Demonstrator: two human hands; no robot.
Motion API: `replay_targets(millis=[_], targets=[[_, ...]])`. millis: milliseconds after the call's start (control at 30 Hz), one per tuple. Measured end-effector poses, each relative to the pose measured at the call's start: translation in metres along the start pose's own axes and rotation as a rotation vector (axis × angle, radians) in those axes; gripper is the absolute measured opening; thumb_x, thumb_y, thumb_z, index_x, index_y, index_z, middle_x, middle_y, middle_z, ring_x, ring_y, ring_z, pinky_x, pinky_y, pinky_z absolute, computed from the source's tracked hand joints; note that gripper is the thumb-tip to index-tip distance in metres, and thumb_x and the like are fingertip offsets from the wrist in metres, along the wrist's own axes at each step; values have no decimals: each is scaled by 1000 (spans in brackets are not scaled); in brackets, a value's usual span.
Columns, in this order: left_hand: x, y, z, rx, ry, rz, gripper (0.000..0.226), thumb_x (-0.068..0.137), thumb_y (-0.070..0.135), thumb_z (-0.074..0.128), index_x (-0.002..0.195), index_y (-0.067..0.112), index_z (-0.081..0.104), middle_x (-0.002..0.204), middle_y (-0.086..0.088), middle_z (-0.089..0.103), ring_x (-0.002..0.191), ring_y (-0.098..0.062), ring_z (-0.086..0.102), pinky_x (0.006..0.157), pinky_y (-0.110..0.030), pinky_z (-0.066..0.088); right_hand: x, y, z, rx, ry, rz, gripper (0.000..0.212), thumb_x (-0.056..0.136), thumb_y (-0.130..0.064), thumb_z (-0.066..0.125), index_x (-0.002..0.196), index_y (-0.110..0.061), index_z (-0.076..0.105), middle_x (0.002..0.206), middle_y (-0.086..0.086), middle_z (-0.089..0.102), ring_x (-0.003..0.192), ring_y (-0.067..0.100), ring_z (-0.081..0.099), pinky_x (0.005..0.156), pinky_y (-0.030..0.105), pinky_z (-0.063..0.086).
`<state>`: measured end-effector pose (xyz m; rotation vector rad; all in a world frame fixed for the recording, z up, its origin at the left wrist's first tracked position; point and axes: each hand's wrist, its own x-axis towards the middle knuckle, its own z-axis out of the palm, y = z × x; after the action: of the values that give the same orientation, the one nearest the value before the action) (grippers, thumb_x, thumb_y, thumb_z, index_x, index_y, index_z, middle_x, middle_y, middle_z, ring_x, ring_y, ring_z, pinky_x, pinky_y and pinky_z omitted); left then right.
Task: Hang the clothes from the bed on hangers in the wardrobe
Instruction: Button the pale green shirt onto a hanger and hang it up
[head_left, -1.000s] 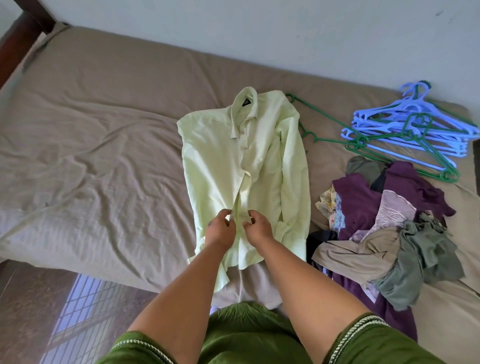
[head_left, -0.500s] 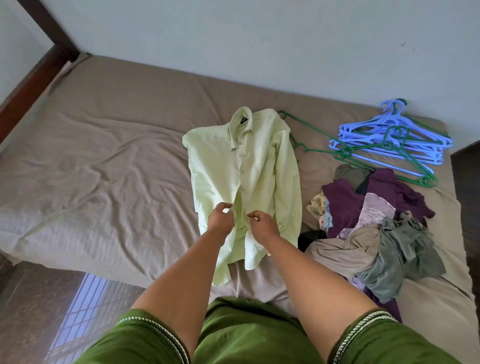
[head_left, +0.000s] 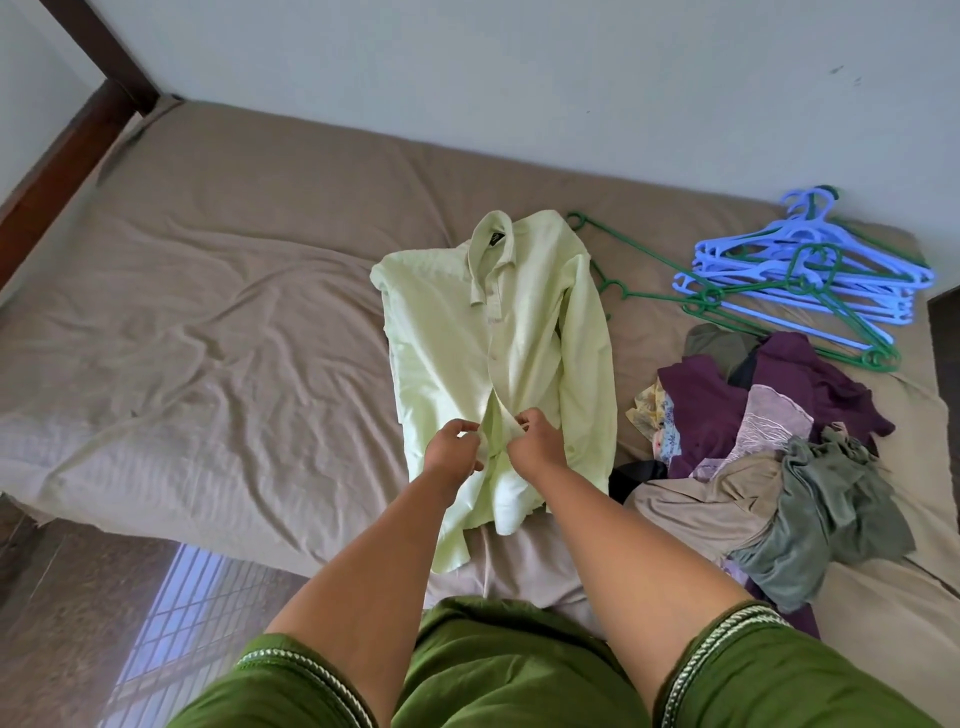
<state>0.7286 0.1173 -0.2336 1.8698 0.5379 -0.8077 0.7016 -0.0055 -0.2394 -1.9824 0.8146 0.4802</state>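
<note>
A pale green long-sleeved shirt (head_left: 457, 338) lies flat on the bed (head_left: 223, 312), collar away from me. My left hand (head_left: 451, 448) and my right hand (head_left: 535, 441) sit side by side on its lower front, each pinching an edge of the button placket. A heap of clothes (head_left: 769, 457), purple, grey-green and beige, lies to the right of the shirt. Blue hangers (head_left: 810, 270) and green hangers (head_left: 649, 296) are stacked at the far right of the bed.
A grey wall (head_left: 519, 78) runs behind the bed. The dark wooden bed frame (head_left: 67, 156) rises at the far left. Dark floor (head_left: 78, 597) shows at the lower left beside the mattress edge.
The camera has tilted up, so the shirt and hangers sit lower in view. Both hands have moved slightly up the placket and stay pinched on it.
</note>
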Motion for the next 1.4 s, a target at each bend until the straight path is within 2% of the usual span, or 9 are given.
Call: replay_targets(millis=[100,267,467,533,633,767,1067,1233,1400], targets=[[4,-1,1,-69,-32,-11,34,88,3,33,97,16,63,76,-4,54,53,-19,54,58,-27,44,4,-5,2,79,0,34,32,82,0,44,107,-9,61,92,3,56,85,23,49,70,25,37],[6,0,5,-15,-86,39,26,92,5,45,103,16,65,78,-2,62,57,-15,59,60,-26,44,6,-11,11,180,47,41,26,90,-22,50,67,-11,56,65,0,51,66,20,47,57,28,35],[13,2,1,50,7,130,11,88,20,69,94,12,66,71,1,65,59,-8,60,43,-14,39,18,-3,13,128,56,16,26,87,-28,66,82,-3,67,75,8,67,75,26,62,68,32,50],[13,5,1,83,18,129,8,87,19,70,89,12,65,72,0,65,62,-10,62,47,-16,43,19,0,13,161,33,41,23,85,-30,70,90,-8,71,86,8,72,85,24,67,80,37,55],[14,9,1,97,89,114,5,89,17,66,85,15,63,83,-3,67,74,-20,65,57,-22,47,14,0,7,190,29,49,21,84,-30,73,87,-9,70,85,4,71,82,20,65,77,32,53],[12,18,-1,75,156,72,8,90,20,64,92,13,66,81,1,64,62,-9,53,48,-20,37,10,-3,1,261,47,66,22,78,-29,79,70,-16,63,69,-4,62,66,11,56,65,23,46],[2,29,0,82,166,47,5,84,20,70,83,15,69,70,1,62,63,-18,57,54,-22,43,5,-15,8,274,60,39,11,85,-24,72,85,-14,69,84,2,68,76,17,59,82,32,53],[-2,36,1,159,132,74,6,83,16,67,80,13,72,74,-1,66,57,-16,54,48,-21,42,-1,-22,6,-6,114,-16,30,89,-29,64,63,-20,53,68,-4,55,73,15,51,51,14,30],[-5,38,-3,495,174,174,13,85,15,56,83,10,68,82,-5,67,78,-25,64,64,-30,52,-4,-31,9,40,271,-83,19,93,-20,56,98,-5,65,95,7,67,87,19,58,70,22,37]])
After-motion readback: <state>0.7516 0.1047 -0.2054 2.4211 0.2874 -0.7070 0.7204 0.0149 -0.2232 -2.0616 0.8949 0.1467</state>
